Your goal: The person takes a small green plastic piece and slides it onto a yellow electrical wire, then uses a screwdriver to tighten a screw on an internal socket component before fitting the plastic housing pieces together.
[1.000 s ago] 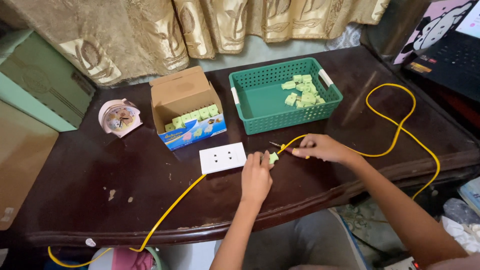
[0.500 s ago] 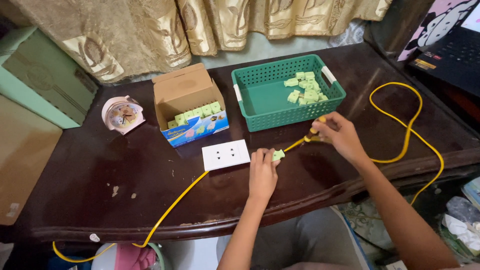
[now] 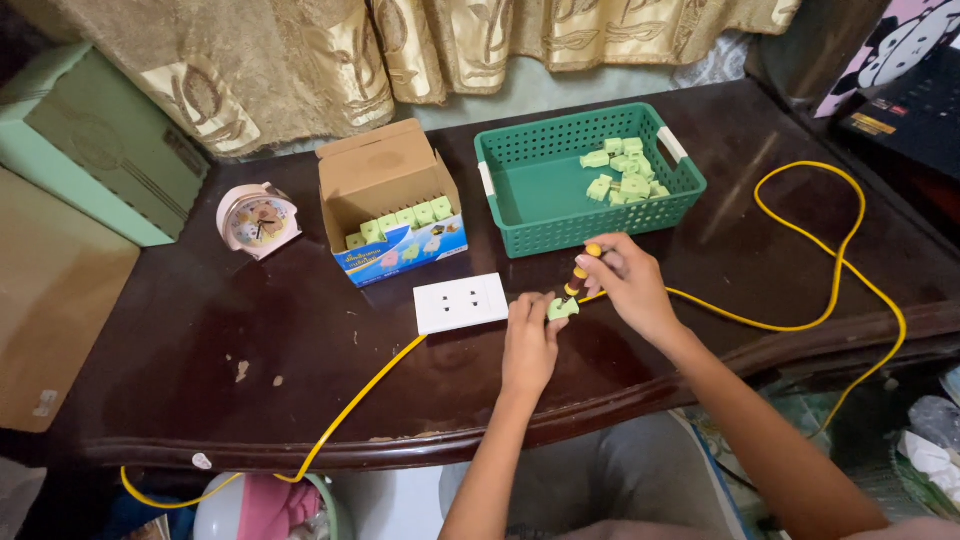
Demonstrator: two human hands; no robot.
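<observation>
My left hand (image 3: 528,340) rests on the dark wooden table (image 3: 180,380) and pinches a small light-green plug piece (image 3: 562,309) just right of a white outlet plate (image 3: 460,302). My right hand (image 3: 625,280) holds a small screwdriver (image 3: 580,268) with a yellow and dark handle, its tip standing on the green piece. A yellow cable (image 3: 810,250) loops across the table's right side and passes under my right hand; another stretch runs from the outlet plate off the front left edge.
A green plastic basket (image 3: 520,195) behind my hands holds several light-green pieces in its right corner. An open cardboard box (image 3: 385,195) with more green pieces stands left of it. A small pink alarm clock (image 3: 255,220) sits further left. Curtains hang behind.
My right hand has lifted the screwdriver more upright and brought its tip down onto the green piece. My left hand stays by the outlet plate holding the piece.
</observation>
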